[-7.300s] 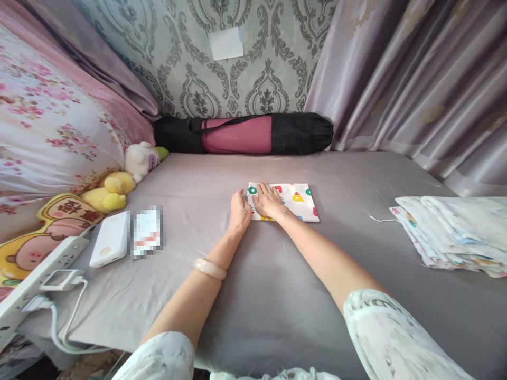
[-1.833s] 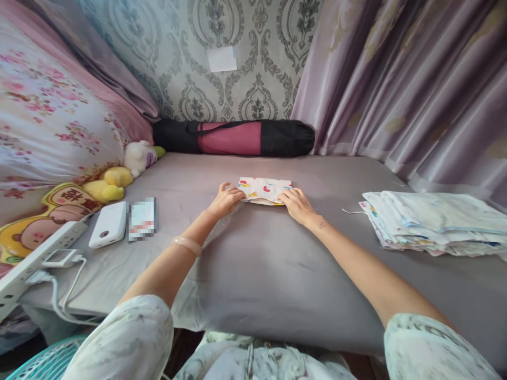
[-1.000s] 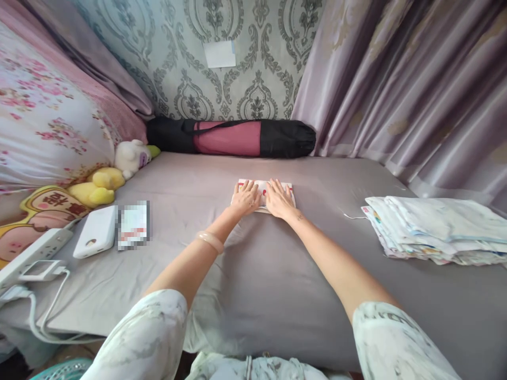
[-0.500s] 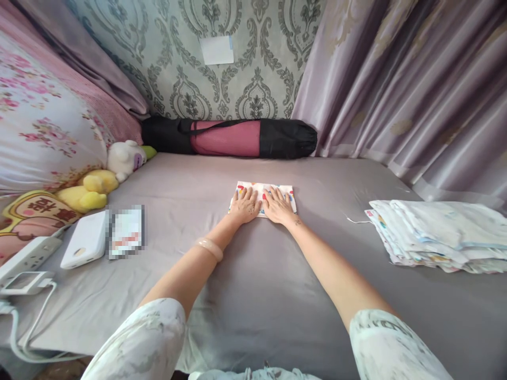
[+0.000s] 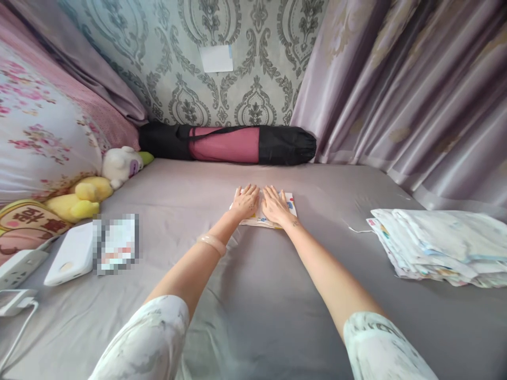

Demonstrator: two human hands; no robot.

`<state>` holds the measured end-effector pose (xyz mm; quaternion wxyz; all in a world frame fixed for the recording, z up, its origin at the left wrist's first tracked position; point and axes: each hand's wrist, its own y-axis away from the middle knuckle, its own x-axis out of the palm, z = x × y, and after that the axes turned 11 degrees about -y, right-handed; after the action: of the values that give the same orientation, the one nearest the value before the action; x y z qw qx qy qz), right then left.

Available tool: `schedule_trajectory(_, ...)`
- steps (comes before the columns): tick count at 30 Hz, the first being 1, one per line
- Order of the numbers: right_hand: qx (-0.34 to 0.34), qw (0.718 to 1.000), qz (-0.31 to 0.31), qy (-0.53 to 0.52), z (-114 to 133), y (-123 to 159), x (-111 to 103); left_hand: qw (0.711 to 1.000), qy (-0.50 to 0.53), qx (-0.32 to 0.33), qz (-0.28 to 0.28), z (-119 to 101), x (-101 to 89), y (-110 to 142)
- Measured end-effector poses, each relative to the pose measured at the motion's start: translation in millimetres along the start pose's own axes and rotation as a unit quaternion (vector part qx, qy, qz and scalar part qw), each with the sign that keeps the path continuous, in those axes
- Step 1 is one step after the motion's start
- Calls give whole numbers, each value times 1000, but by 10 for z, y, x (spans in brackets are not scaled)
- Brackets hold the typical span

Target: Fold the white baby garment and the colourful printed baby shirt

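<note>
A folded white cloth with colourful spots (image 5: pixel 261 215) lies on the grey bed sheet (image 5: pixel 269 279), in front of me. My left hand (image 5: pixel 246 201) rests flat on its left half, fingers stretched forward. On the right half, my right hand (image 5: pixel 274 205) also lies flat with its fingers extended. The two hands are side by side with a narrow strip of cloth showing between them. Both hands cover much of the cloth, so its far edge is partly hidden.
A stack of folded white cloths (image 5: pixel 439 243) lies at the right. On the left are a white power bank (image 5: pixel 71 253), a power strip (image 5: pixel 21 266), a blurred-out item (image 5: pixel 118 244) and plush toys (image 5: pixel 81 198). A rolled mat in a black bag (image 5: pixel 225 143) lies along the wall.
Both hands have slid slightly towards the far edge of the cloth and stay flat on it. The view has tilted up a little.
</note>
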<state>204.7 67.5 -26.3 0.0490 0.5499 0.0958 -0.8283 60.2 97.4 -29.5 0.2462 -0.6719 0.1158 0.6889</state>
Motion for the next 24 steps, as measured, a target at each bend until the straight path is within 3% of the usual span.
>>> schedule_trajectory(6, 0, 1000, 11, -4, -98, -30, 130, 999, 30, 2, 41, 33, 137, -21)
schedule_trajectory(14, 9, 1000, 18, -16, -88, -23, 106, 999, 31, -8, 31, 26, 135, 7)
schedule_trajectory(19, 42, 999, -28, 1, -69, 14, 45, 999, 27, -7, 24, 20, 114, 33)
schedule_trajectory(24, 62, 998, 13, -2, -64, 33, 46, 998, 19, 4, 51, 12, 86, 10)
